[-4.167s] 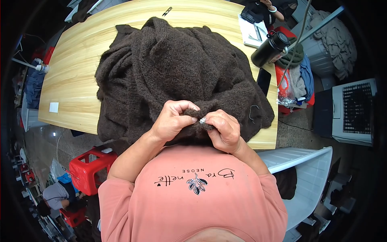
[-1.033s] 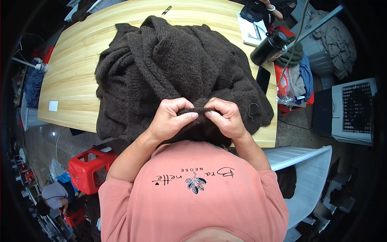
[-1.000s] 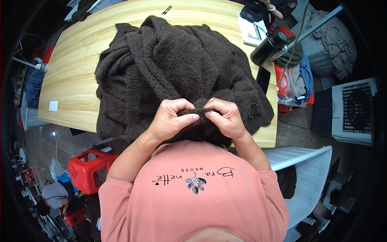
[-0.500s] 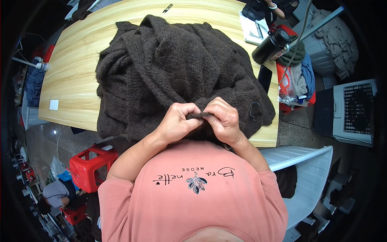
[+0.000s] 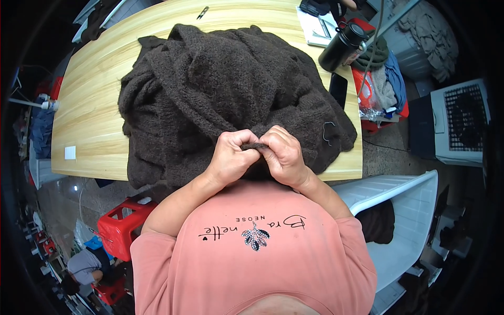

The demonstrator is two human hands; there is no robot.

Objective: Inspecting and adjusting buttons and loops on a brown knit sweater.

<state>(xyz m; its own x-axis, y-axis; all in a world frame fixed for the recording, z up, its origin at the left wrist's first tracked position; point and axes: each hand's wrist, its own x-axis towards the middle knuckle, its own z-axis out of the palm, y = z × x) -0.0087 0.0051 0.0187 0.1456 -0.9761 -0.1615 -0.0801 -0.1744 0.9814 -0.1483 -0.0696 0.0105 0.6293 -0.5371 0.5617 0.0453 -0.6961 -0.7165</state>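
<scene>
A large dark brown knitted garment (image 5: 231,79) lies heaped on the wooden table (image 5: 89,115) in front of me. At its near edge my left hand (image 5: 234,155) pinches a folded edge of the knit between thumb and fingers. Close beside it, my right hand (image 5: 282,153) grips the same edge, and a short strip of it shows between the two thumbs. Both hands are closed and almost touch. A loose pale blue thread (image 5: 328,132) rests on the knit to the right. The fingertips under the fold are hidden.
A black thermos (image 5: 342,46), a dark phone (image 5: 338,89) and papers (image 5: 317,29) sit at the table's right side. Small thread snips (image 5: 202,12) lie at the far edge. A red stool (image 5: 123,226) stands left, a white bin (image 5: 404,226) right. Other people are partly visible.
The view has shifted slightly, so the table and surroundings sit a little differently. My hands keep their hold on the knit edge and have drawn marginally closer together.
</scene>
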